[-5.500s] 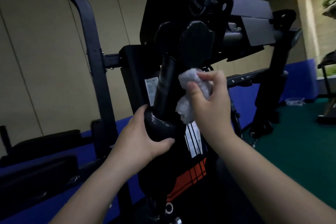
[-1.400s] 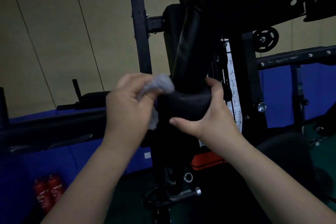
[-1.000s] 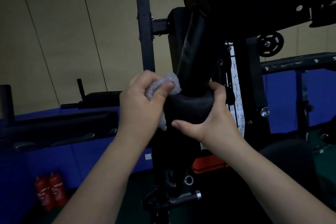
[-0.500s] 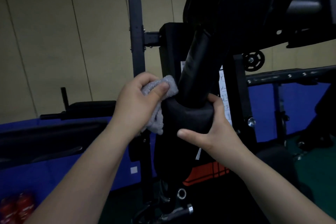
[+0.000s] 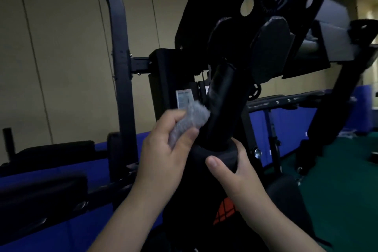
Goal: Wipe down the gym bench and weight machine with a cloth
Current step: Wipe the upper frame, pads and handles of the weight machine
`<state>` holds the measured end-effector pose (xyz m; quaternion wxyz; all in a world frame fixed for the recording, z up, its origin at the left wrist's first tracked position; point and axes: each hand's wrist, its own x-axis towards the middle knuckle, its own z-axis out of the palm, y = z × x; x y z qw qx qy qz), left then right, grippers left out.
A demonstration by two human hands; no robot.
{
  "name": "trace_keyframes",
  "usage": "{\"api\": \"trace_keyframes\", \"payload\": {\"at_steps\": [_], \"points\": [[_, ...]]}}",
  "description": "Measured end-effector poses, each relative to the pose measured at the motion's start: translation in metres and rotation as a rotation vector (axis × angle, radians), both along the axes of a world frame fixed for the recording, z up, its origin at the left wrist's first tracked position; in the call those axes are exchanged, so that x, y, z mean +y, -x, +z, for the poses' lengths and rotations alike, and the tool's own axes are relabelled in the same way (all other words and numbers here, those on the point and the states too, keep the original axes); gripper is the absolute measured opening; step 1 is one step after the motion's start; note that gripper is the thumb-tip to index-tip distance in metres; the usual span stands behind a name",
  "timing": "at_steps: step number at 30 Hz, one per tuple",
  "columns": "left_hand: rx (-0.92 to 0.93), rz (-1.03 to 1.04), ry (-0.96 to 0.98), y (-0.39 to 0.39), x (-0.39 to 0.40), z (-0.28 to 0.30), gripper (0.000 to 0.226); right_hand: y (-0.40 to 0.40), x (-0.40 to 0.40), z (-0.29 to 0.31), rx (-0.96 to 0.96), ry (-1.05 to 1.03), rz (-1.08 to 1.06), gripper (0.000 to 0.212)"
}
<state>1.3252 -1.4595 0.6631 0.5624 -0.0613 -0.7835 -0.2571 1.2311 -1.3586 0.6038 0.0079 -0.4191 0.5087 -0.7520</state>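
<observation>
Weight machine (image 5: 235,32): black painted steel frame, flat plates and a round knob up top, all matte and dim. Main risk: the swinging black arm (image 5: 223,108) is hinged at its top end, so if the steadying hand slips, it could swing and knock knuckles or throw the wipe off.

The arm is a smooth cylindrical tube, probably foam- or vinyl-sleeved; light's too poor to be sure. The collar (image 5: 214,154) at its lower end is a fatter padded roll, soft-looking.

Right hand (image 5: 235,168) holds that collar from below, thumb across the front, fingers curled round the back.

Left hand (image 5: 163,153) pinches the cloth (image 5: 190,120) between thumb and fingers, pressed to the arm's left side just above the collar. The cloth is grey, nubbly terry, wadded small, so it could shed out of the pinch or miss the tube's back face.
</observation>
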Motion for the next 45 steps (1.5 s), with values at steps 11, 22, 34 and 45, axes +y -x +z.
{"api": "trace_keyframes", "payload": {"at_steps": [11,22,34,45], "points": [[0.054,-0.28,0.002,0.011,-0.001,0.027,0.02,0.004,0.006,0.005,0.089,-0.146,-0.028,0.079],[0.139,-0.19,0.372,0.007,-0.007,0.026,0.035,-0.001,0.009,0.003,0.099,-0.163,-0.094,0.084],[-0.118,-0.497,-0.1,0.02,-0.01,0.051,0.015,-0.005,0.015,0.007,0.06,-0.237,-0.101,0.064],[-0.516,-0.527,-0.093,0.041,-0.022,0.072,0.021,-0.002,0.013,0.005,0.107,-0.2,-0.103,0.08]]}}
